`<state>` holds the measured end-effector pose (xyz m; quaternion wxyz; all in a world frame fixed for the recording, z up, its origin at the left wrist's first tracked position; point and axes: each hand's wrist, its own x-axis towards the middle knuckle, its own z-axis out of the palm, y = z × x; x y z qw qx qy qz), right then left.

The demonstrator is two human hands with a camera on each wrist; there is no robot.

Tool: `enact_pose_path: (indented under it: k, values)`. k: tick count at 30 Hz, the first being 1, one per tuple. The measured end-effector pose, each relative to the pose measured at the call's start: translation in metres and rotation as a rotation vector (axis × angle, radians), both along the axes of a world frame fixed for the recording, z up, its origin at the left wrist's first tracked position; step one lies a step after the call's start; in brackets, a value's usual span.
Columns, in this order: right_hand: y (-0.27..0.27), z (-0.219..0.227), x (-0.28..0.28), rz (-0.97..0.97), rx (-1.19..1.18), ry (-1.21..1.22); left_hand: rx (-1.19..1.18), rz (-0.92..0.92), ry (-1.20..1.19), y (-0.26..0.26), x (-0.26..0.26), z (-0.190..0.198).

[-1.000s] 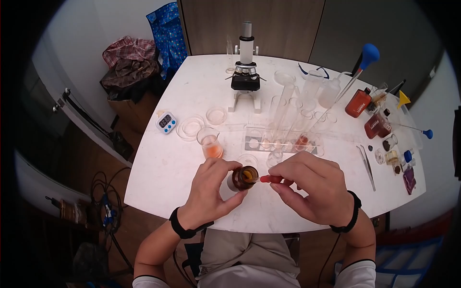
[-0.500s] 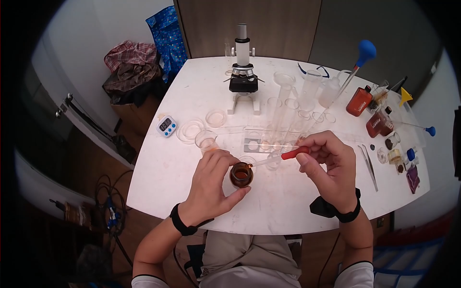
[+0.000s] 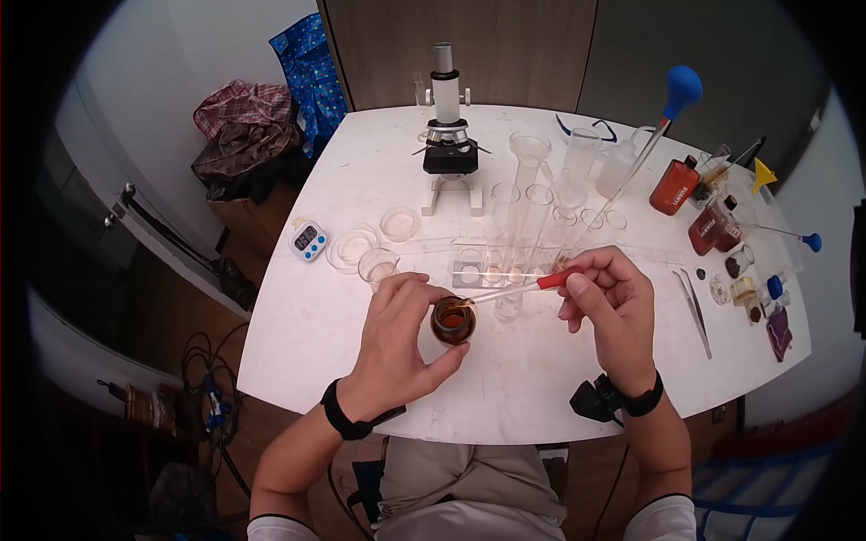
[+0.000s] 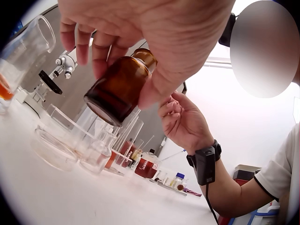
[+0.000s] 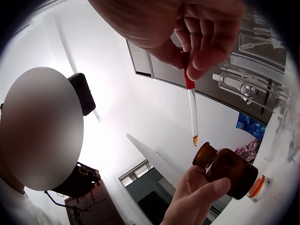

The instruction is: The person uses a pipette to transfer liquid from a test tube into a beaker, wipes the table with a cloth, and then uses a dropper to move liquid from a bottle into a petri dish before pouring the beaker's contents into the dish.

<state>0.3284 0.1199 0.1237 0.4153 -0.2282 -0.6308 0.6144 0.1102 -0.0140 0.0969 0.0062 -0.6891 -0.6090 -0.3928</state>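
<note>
My left hand (image 3: pixel 397 338) grips a small brown glass bottle (image 3: pixel 453 334) around its sides, with the thumb on the near side. The bottle is uncapped, held above the table and tilted, and dark liquid shows through its mouth. Thumb and fingers of my right hand (image 3: pixel 615 302) pinch the red rubber bulb of a glass dropper (image 5: pixel 193 112). Its tube slants down toward the bottle, and the tip, holding a little orange liquid, hangs just outside the bottle mouth in the right wrist view. A beaker (image 3: pixel 377 263) stands behind my left hand, partly hidden by it.
Beyond my hands stand a clear rack (image 3: pixel 469 261), tall glass cylinders (image 3: pixel 537 221) and a microscope (image 3: pixel 451 162). Petri dishes (image 3: pixel 354 245) and a timer (image 3: pixel 308 241) lie at left. Red-brown bottles (image 3: pixel 674 187), tweezers (image 3: pixel 695 314) and small jars are on the right.
The dropper has come up out of the bottle mouth, and my right hand has moved up and right with it, then slightly back left. My left hand keeps its grip on the bottle.
</note>
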Motion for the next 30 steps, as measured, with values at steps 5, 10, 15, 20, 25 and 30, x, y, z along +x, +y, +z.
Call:
enact_pose_path:
  k: [5, 10, 15, 20, 25, 30]
  values:
    - [0.005, -0.015, 0.003, -0.037, -0.136, 0.088, -0.032, 0.034, 0.082, 0.008, -0.017, 0.013]
    - [0.004, -0.029, 0.006, -0.037, -0.203, 0.065, -0.075, 0.105, -0.016, 0.024, -0.037, 0.040]
    - [0.004, -0.034, 0.006, -0.049, -0.222, 0.067, -0.135, 0.173, 0.050, 0.045, -0.057, 0.056]
    - [0.004, -0.038, 0.008, -0.035, -0.239, 0.079, -0.224, 0.227, 0.084, 0.068, -0.071, 0.065]
    - [0.004, -0.043, 0.009, -0.026, -0.251, 0.059, -0.483, 0.282, 0.157, 0.090, -0.083, 0.068]
    - [0.004, -0.045, 0.009, 0.003, -0.261, 0.058, -0.546, 0.249, 0.225, 0.099, -0.084, 0.058]
